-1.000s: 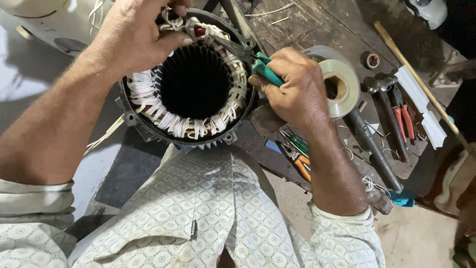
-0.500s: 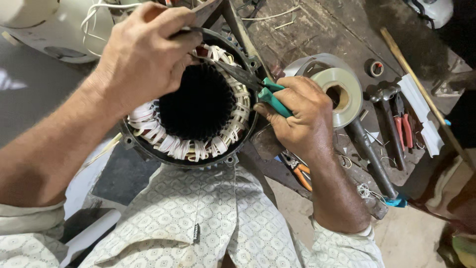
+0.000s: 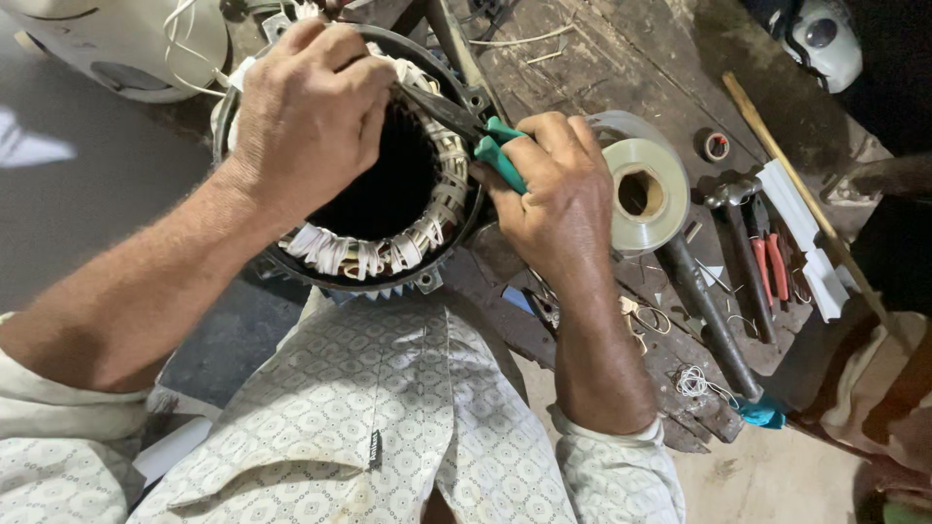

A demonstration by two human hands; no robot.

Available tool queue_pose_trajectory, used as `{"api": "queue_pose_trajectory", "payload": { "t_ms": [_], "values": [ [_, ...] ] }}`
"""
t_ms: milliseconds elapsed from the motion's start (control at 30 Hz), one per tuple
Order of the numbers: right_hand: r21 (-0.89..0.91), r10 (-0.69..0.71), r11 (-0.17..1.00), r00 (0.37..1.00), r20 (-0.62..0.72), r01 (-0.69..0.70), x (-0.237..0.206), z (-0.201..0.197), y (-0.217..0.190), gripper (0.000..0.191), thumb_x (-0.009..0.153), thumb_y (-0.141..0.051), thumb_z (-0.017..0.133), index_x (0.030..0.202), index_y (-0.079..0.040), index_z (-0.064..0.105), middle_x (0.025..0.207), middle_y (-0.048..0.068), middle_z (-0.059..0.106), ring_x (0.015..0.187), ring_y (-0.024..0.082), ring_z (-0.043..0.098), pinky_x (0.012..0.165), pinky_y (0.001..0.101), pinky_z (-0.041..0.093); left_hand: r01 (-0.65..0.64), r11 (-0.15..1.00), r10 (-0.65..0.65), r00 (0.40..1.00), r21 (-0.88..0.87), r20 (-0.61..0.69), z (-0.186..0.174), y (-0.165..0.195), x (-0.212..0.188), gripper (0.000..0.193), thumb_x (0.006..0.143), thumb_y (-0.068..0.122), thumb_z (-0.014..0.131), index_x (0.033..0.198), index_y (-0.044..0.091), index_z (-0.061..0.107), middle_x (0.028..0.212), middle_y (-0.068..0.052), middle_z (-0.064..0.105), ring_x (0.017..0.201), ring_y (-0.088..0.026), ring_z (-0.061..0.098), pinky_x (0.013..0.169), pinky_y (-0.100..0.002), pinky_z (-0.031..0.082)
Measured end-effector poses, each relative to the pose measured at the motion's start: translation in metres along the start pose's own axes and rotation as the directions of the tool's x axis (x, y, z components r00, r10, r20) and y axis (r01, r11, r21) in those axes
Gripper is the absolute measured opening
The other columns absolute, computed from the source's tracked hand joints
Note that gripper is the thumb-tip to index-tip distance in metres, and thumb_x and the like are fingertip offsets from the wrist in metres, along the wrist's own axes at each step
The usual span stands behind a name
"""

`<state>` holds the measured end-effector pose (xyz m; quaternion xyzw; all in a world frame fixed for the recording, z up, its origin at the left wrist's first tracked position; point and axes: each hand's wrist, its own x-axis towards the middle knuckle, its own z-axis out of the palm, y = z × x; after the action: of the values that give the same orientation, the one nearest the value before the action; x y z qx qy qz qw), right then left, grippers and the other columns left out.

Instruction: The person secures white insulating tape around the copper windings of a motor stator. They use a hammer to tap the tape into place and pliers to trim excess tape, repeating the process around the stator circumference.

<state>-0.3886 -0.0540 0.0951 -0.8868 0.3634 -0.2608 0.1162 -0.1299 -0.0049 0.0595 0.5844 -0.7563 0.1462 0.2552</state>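
Note:
A round motor stator [image 3: 388, 247] with white-wrapped copper windings lies in front of me, its dark bore facing up. My left hand [image 3: 306, 116] rests on its upper rim, fingers curled over the windings. My right hand [image 3: 558, 194] grips green-handled pliers [image 3: 495, 155], whose dark jaws reach toward the windings under my left fingers. What the jaws hold is hidden by my left hand.
A roll of clear tape [image 3: 641, 194] sits right of my right hand. A hammer [image 3: 723, 281], red-handled pliers [image 3: 772, 262], a wooden stick [image 3: 806, 204] and wire scraps lie on the worn wooden bench [image 3: 621, 58]. A white appliance housing [image 3: 126, 44] is at top left.
My view has shifted, so the stator sits further right and larger. My left hand has slid down over the upper windings, and the pliers have moved in closer beneath it.

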Motion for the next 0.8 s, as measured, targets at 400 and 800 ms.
{"api": "queue_pose_trajectory", "payload": {
  "t_ms": [400, 800],
  "values": [
    [-0.032, -0.092, 0.995, 0.993, -0.075, 0.09, -0.01, 0.003, 0.013, 0.024, 0.085, -0.014, 0.079, 0.104, -0.003, 0.074, 0.117, 0.009, 0.062, 0.108, 0.032, 0.056, 0.092, 0.047, 0.048, 0.341, 0.837, -0.301, 0.94, -0.427, 0.159, -0.018, 0.001, -0.003, 0.009, 0.108, 0.013, 0.08, 0.107, 0.005, 0.076, 0.1, -0.007, 0.073, 0.091, -0.02, 0.071, 0.077, -0.035, 0.058],
    [-0.031, -0.099, 0.995, 0.989, -0.109, 0.096, -0.014, 0.007, 0.017, 0.023, 0.091, -0.021, 0.081, 0.104, -0.005, 0.072, 0.115, 0.009, 0.061, 0.107, 0.032, 0.057, 0.09, 0.0467, 0.049, 0.222, 0.923, -0.188, 0.973, -0.314, 0.137, -0.02, 0.006, -0.013, 0.004, 0.102, 0.002, 0.079, 0.106, 0.001, 0.077, 0.104, -0.009, 0.074, 0.101, -0.022, 0.072, 0.088, -0.035, 0.059]
  ]
}}
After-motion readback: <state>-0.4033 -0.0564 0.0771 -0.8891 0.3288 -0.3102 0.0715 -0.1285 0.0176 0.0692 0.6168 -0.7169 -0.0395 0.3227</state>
